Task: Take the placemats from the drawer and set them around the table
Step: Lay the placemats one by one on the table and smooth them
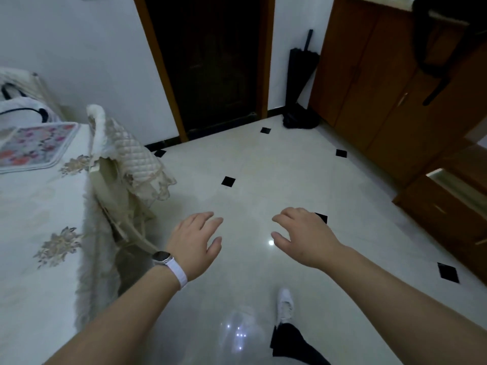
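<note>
A floral placemat (34,146) lies flat on the table (31,233) at the far left, which is covered by a white embroidered cloth. My left hand (195,241), with a white watch on the wrist, hovers over the floor with fingers spread and holds nothing. My right hand (303,235) hangs beside it, also open and holding nothing. At the right edge a wooden drawer (456,204) stands pulled out from the brown cabinet (382,88); its inside is hardly visible.
A chair with a quilted cream cover (126,154) stands at the table's corner. A dark doorway (210,61) is straight ahead, a black umbrella (297,83) leans by the cabinet. Glossy tiled floor (263,167) spreads between table and cabinet. My white shoe (286,304) steps forward.
</note>
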`<state>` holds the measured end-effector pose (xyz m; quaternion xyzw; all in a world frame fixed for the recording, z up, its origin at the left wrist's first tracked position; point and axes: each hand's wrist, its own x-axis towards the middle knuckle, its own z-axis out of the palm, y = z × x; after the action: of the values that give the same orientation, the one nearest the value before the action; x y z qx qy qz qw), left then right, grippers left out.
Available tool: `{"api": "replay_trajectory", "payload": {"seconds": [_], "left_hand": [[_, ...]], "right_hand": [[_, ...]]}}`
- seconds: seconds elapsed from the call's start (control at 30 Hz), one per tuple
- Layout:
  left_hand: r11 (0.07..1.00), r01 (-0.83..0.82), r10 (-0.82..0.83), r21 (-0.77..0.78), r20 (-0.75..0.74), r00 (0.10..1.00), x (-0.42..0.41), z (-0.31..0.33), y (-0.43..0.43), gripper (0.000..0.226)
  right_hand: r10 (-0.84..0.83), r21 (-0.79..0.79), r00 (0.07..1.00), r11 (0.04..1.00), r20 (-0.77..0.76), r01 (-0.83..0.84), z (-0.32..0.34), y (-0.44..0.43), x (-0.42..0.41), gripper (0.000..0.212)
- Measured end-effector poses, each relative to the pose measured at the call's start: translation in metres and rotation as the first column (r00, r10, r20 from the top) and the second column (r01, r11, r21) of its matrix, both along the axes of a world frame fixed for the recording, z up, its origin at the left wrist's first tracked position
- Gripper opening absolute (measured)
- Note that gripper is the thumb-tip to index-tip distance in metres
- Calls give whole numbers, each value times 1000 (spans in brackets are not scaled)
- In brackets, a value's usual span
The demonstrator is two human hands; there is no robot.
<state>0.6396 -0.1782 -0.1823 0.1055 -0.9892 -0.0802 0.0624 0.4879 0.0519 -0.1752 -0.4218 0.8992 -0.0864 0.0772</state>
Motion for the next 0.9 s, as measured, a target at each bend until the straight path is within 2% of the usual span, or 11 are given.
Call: {"api": "replay_trajectory", "payload": {"seconds": [0.2, 0.37, 0.6, 0.9], "left_hand": [[996, -80, 83, -33, 86, 993, -104, 9, -20, 46], [986, -158, 159, -48, 13, 987, -176, 30, -41, 47], [952, -303, 305, -49, 44, 951, -212, 34, -102, 47], [937, -345, 343, 47, 48, 938, -275, -19, -233, 49]], "right_hand": [[97, -12, 994, 995, 44, -96, 0, -29, -120, 48], [163, -19, 987, 986, 0, -163, 15, -64, -216, 47], [299, -74, 954, 952, -1, -299, 24, -160, -274, 47], [387, 20, 920, 922, -52, -387, 10, -308, -340, 47]]}}
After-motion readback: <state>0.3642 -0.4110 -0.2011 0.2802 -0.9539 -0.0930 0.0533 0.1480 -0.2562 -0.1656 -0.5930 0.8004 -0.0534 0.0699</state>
